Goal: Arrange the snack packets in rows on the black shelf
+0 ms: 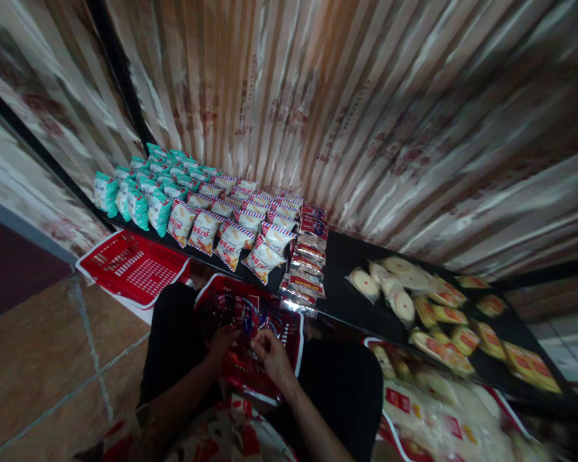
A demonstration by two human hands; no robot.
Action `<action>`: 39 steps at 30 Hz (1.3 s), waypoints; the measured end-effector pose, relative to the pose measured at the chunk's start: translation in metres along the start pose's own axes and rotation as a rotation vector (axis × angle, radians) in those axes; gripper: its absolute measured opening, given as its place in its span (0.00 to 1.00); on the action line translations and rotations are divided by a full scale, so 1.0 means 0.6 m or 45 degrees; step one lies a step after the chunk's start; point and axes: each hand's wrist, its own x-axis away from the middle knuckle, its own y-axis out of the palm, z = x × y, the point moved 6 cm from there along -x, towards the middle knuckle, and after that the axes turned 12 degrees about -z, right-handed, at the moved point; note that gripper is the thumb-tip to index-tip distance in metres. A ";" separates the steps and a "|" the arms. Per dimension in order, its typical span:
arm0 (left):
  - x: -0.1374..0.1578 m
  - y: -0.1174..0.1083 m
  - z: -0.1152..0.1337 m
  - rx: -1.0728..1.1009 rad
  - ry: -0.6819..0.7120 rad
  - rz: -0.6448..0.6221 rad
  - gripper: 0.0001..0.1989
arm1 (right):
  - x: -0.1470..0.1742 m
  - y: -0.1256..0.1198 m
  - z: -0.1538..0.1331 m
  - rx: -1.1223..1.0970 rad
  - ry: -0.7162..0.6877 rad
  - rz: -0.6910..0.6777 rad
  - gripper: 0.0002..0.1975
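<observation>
A red plastic basket (pixel 296 350) sits between my knees, with several dark red and blue snack packets (pixel 270 321) in it. My left hand (pixel 224 340) is inside it, fingers closed at the lower edge of a red and blue snack packet (pixel 247 313). Beside it, my right hand (pixel 270 351) is closed in a pinch near the same packet; what lies between its fingertips is too dark to make out. Just beyond the basket, a column of overlapping flat red and silver packets (pixel 308 263) lies on a black shelf (pixel 340 276).
White snack bags (pixel 236 240) and teal snack bags (pixel 137 205) stand in rows on the shelf's left. Round wrapped breads (pixel 399 301) and yellow packets (pixel 462 340) lie on its right. An empty red basket (pixel 139 269) is at left, a full one (pixel 390 423) at right. Striped curtain (pixel 308 96) behind.
</observation>
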 end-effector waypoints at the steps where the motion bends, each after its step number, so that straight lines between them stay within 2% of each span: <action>1: 0.011 0.005 0.005 -0.015 0.032 -0.057 0.13 | 0.012 -0.008 -0.010 -0.006 -0.003 0.007 0.07; 4: 0.043 0.022 0.030 -0.093 0.191 -0.213 0.18 | 0.045 -0.032 -0.038 -0.054 -0.038 0.064 0.09; 9: 0.086 0.066 0.080 -0.333 0.366 -0.317 0.19 | 0.082 -0.072 -0.070 -0.222 -0.118 0.214 0.19; 11: 0.103 0.096 0.104 -0.434 0.446 -0.365 0.16 | 0.090 -0.088 -0.079 -0.292 -0.131 0.253 0.22; 14: 0.117 0.151 0.131 -0.537 0.506 -0.463 0.12 | 0.096 -0.116 -0.089 -0.365 -0.140 0.328 0.21; 19: 0.100 0.240 0.162 -0.495 0.645 -0.570 0.12 | 0.086 -0.182 -0.105 -0.400 -0.209 0.518 0.20; 23: 0.071 0.297 0.190 -0.566 0.771 -0.497 0.21 | 0.047 -0.246 -0.122 -0.369 -0.297 0.624 0.21; 27: 0.038 0.338 0.232 -0.707 0.818 -0.346 0.32 | -0.014 -0.303 -0.133 -0.231 -0.293 0.706 0.23; 29: 0.022 0.352 0.256 -0.843 0.842 -0.226 0.31 | -0.045 -0.323 -0.139 -0.133 -0.284 0.738 0.23; 33: -0.002 0.376 0.293 -1.118 0.871 -0.076 0.24 | -0.095 -0.348 -0.153 0.051 -0.264 0.809 0.24; 39: -0.026 0.395 0.316 -1.394 0.870 0.052 0.22 | -0.140 -0.363 -0.162 0.305 -0.197 0.899 0.24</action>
